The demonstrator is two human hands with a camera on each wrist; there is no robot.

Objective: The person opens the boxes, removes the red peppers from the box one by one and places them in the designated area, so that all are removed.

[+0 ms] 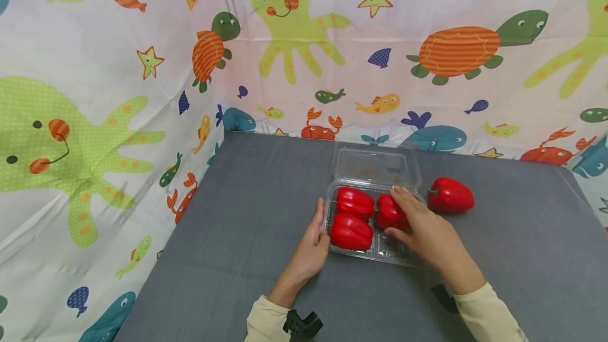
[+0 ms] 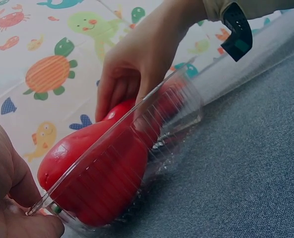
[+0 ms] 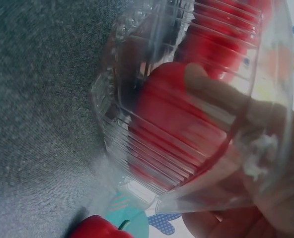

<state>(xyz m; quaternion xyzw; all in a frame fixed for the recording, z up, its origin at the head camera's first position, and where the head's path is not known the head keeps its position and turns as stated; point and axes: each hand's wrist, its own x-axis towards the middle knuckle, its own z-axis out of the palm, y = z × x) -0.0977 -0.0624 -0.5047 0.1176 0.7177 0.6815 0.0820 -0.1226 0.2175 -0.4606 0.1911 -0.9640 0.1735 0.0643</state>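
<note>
A clear plastic clamshell container (image 1: 387, 251) sits on the grey surface with its lid (image 1: 372, 165) folded back. Two red bell peppers, an upper one (image 1: 355, 202) and a lower one (image 1: 351, 231), lie in its left half. My left hand (image 1: 310, 249) holds the left side, and the left wrist view shows thumb and fingers pinching the rim (image 2: 87, 166). Inside the right half, my right hand (image 1: 429, 236) grips a third bell pepper (image 3: 169, 116), thumb on the near side and fingers over the far side. The palm hides part of this pepper.
Another red bell pepper (image 1: 451, 195) lies on the grey cloth (image 1: 237, 215) just right of the container, its green stem pointing left. A white curtain (image 1: 304, 99) printed with sea animals borders the surface behind and at the left.
</note>
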